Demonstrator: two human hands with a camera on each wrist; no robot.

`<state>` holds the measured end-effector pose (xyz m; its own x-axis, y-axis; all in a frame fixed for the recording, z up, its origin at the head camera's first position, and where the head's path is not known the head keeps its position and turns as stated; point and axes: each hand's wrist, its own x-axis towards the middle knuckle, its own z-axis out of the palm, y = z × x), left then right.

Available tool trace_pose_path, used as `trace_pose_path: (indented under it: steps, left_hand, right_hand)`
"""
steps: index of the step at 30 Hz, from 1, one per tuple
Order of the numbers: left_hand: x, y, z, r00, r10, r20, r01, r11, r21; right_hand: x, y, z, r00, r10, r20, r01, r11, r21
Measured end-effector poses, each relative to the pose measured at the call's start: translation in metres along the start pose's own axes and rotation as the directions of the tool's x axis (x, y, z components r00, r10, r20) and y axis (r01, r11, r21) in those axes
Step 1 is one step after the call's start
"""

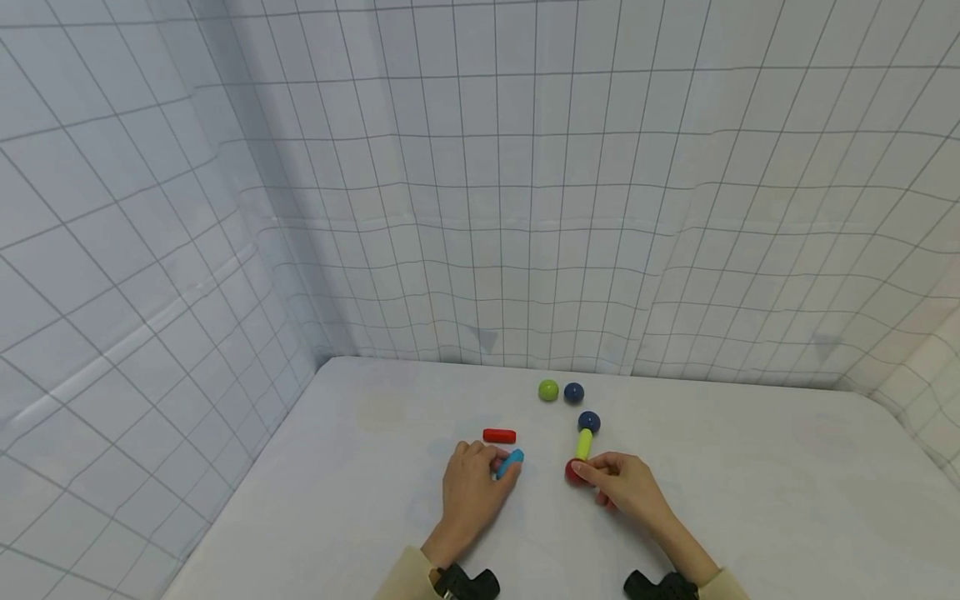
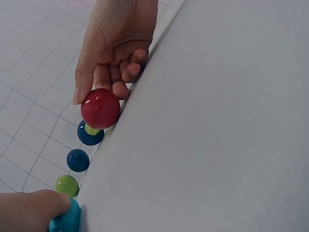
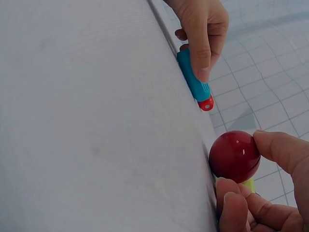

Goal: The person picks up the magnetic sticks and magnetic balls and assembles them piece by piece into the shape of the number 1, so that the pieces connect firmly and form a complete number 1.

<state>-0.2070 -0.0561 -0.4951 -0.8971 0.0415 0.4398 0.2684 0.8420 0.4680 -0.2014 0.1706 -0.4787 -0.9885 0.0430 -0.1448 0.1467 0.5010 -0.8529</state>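
Observation:
My right hand [image 1: 630, 490] pinches a red ball [image 3: 235, 156] between thumb and fingers, low on the table. A yellow-green rod [image 1: 583, 444] runs from that ball to a dark blue ball [image 1: 588, 422] farther back, in one line. To the left, my left hand [image 1: 474, 490] holds a light blue rod [image 1: 510, 463] between thumb and fingers, down at the tabletop. In the right wrist view the blue rod [image 3: 192, 77] shows grooves near its end. A red rod [image 1: 499, 436] lies just beyond the left hand's fingers.
Toward the back of the white table [image 1: 750, 467] sit a green ball [image 1: 548, 390] and a second dark blue ball [image 1: 573, 392], side by side. White cloth with a dark grid [image 1: 525, 208] hangs behind the table and along its left side.

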Motion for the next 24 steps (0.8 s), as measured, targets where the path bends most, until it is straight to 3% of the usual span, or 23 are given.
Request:
trace_pose_path:
  steps: [15, 24]
  left_hand:
    - [-0.0023, 0.0071, -0.0005, 0.999, -0.017, 0.048, 0.018, 0.999, -0.027]
    - [-0.004, 0.0103, 0.0004, 0.999, 0.018, 0.026, -0.017, 0.999, -0.036]
  right_hand:
    - [-0.0016, -0.002, 0.0008, 1.0, 0.001, -0.015, -0.001, 1.0, -0.007]
    - [-0.001, -0.0025, 0.001, 1.0, 0.006, -0.014, -0.006, 1.0, 0.0]
